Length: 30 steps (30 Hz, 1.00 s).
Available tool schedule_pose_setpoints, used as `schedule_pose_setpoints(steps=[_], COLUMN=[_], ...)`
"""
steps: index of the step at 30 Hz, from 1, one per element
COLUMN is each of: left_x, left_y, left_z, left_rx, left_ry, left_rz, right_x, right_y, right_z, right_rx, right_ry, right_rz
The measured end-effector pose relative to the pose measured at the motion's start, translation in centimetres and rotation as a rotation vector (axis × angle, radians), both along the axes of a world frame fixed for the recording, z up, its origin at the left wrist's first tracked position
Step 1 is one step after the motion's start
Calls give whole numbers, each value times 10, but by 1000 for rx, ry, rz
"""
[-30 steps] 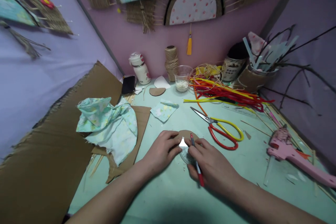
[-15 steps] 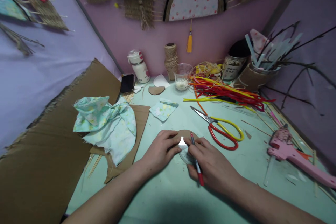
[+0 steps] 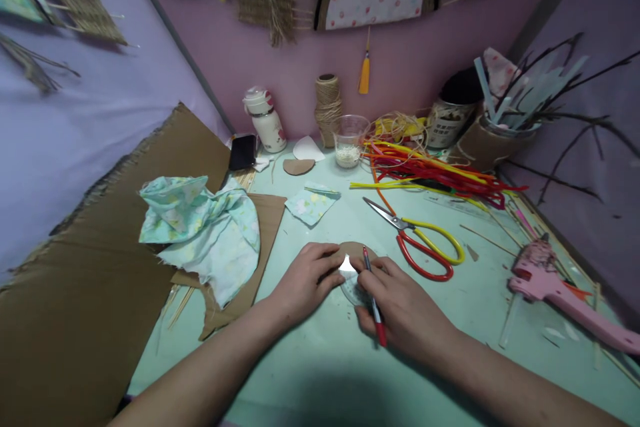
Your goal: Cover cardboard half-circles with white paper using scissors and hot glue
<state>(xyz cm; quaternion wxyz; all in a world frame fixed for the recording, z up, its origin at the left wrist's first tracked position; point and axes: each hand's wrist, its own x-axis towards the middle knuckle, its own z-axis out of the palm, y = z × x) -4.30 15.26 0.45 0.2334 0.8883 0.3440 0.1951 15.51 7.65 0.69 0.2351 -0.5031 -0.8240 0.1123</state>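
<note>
In the middle of the table lies a small rounded piece of cardboard point(image 3: 357, 250), with a clear protractor point(image 3: 351, 290) against it, bright with glare. My left hand point(image 3: 311, 280) holds the protractor down at its left edge, fingers and thumb bent and pressed together. A red pen point(image 3: 376, 313) is gripped in my right hand point(image 3: 395, 300), slanting between the fingers with its red tip pointing away from me. My right thumb and fingertips also rest at the protractor, and they hide part of it and of the cardboard.
Scissors point(image 3: 425, 247) lie open-bladed beyond my right hand. A pink glue gun point(image 3: 555, 287) is at the right. Patterned cloth point(image 3: 215, 233) covers cardboard point(image 3: 267, 227) at the left. Behind stand a bottle point(image 3: 265, 120), twine point(image 3: 328, 110), a plastic cup point(image 3: 349, 147) and pipe cleaners point(image 3: 440, 173).
The view has tilted slightly, so the whole scene sits a little higher on the table and lower on the wall. My hands keep nearly the same hold on the protractor and pen.
</note>
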Motion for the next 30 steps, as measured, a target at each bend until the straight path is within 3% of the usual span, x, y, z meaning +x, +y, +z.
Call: schedule_pose_setpoints(steps=[11, 25, 30], left_x=[-1, -2, -1], left_y=[-1, 12, 17], left_z=[-2, 9, 7], left_rx=[31, -176, -207], left_ry=[19, 25, -11], left_rz=[-35, -81, -94], right_x=[0, 2, 3], right_y=[0, 1, 0], right_z=[0, 2, 1], right_rx=[4, -17, -15], right_ry=[0, -45, -40], right_rz=[8, 6, 18])
